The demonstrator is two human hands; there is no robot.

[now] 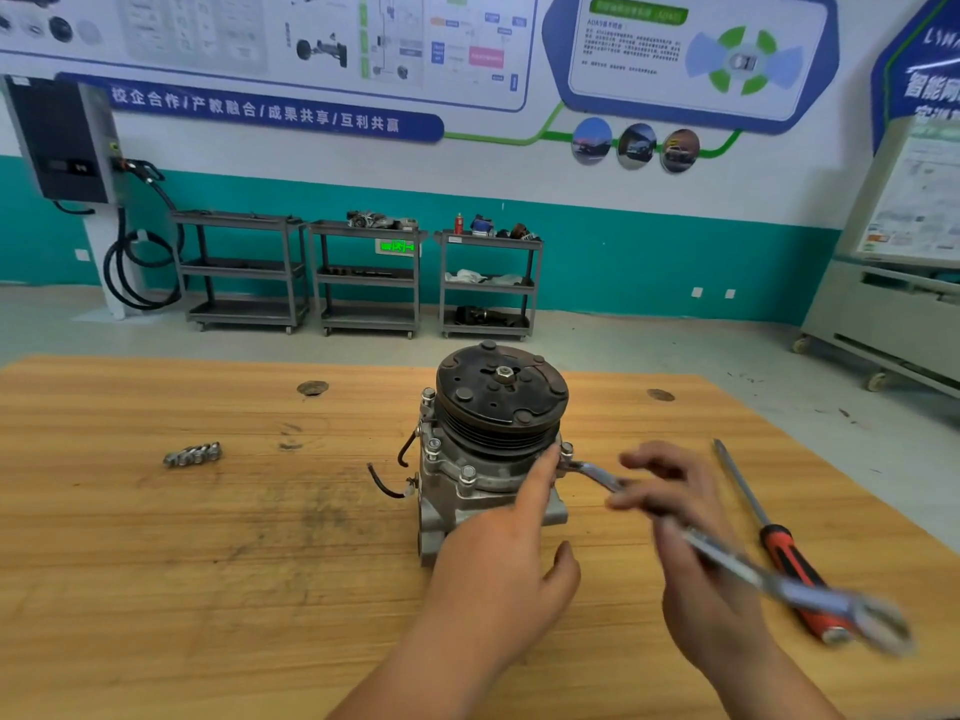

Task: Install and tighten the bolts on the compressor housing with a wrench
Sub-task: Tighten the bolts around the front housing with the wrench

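At the desk's (156, 563) middle, left hand (498, 558) rests straight-fingered against the compressor housing (457, 491); right hand (691, 553) pinches the wrench (737, 563), set on a bolt (567, 450).

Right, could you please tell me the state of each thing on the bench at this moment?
Compressor: standing upright on the table.
Bolts: standing in the compressor, heads raised.
Wrench: one end on the right bolt, blurred.
Right hand: holds the wrench.
Left hand: open, forefinger at that bolt.
Screwdriver: lying flat, untouched.
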